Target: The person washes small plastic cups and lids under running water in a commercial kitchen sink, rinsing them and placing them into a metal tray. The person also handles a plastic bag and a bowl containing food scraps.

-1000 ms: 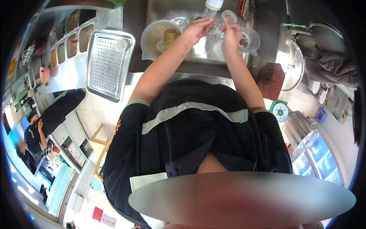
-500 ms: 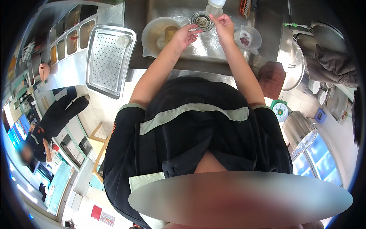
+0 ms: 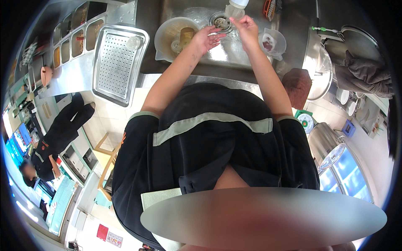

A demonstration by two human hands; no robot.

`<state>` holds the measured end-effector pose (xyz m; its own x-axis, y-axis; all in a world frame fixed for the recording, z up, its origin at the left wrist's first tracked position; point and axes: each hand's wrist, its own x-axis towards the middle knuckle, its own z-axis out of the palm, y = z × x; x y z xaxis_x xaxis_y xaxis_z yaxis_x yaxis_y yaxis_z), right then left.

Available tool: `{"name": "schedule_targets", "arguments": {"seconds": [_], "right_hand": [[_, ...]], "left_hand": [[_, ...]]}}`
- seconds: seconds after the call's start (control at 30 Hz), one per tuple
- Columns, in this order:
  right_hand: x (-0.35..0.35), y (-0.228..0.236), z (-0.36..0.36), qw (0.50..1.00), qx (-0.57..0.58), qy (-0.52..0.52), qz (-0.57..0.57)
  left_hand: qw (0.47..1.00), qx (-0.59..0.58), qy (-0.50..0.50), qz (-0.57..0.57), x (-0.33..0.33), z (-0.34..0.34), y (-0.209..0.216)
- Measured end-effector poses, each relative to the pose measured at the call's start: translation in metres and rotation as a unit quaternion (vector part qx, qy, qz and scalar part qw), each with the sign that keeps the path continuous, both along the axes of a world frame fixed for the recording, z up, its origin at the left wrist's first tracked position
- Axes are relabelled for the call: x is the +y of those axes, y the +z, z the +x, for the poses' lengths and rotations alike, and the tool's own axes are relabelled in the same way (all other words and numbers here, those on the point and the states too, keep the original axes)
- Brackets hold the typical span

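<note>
Both arms reach into a metal sink [image 3: 228, 67]. My left hand [image 3: 206, 41], palm turned inward and fingers stretched apart, is just left of the round drain strainer [image 3: 220, 21], which has dark and pale bits in it. To the strainer's right, my right hand [image 3: 246, 31] has thumb and forefinger drawn together; whatever they hold, if anything, is too small to make out. A clear container with a white top [image 3: 238, 4] stands beyond it. Left of my left hand, a translucent bowl [image 3: 163, 31] holds a brownish jar [image 3: 187, 35]. A translucent jug [image 3: 279, 38] with reddish contents sits at the right.
A perforated metal tray [image 3: 113, 69] bearing a small clear cup [image 3: 133, 43] lies on the left counter, near several food pans [image 3: 78, 42]. A brush [image 3: 269, 9] rests at the far right. Behind at left, another person [image 3: 58, 134] in dark clothes stands.
My left hand has shifted slightly right, toward the strainer. The right hand keeps its pinch beside it. The view has shifted slightly.
</note>
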<state>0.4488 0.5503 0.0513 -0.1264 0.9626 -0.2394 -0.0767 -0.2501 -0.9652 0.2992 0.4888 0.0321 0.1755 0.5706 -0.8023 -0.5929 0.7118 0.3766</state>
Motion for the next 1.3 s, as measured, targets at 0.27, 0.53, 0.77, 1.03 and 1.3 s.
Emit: {"name": "schedule_targets", "arguments": {"seconds": [0.27,0.53,0.77,1.03,1.3], "right_hand": [[-0.014,0.01,0.003,0.849,-0.311,0.091,0.417],[-0.024,0.024,0.028,0.623,-0.471,0.256,0.569],[-0.011,-0.04,0.011,0.992,-0.105,0.029,0.064],[0.006,-0.019,0.0,0.99,0.106,0.007,-0.096],[0.009,-0.017,0.004,0.995,0.081,-0.001,-0.059]], "left_hand": [[0.999,-0.016,-0.032,-0.002,0.002,0.002,0.013],[0.999,0.012,0.005,-0.032,0.004,0.005,0.015],[1.0,0.011,0.002,-0.016,-0.001,0.002,0.006],[1.0,0.005,-0.004,-0.014,-0.003,0.003,0.007],[0.997,-0.044,-0.063,0.025,0.004,0.014,0.023]]}}
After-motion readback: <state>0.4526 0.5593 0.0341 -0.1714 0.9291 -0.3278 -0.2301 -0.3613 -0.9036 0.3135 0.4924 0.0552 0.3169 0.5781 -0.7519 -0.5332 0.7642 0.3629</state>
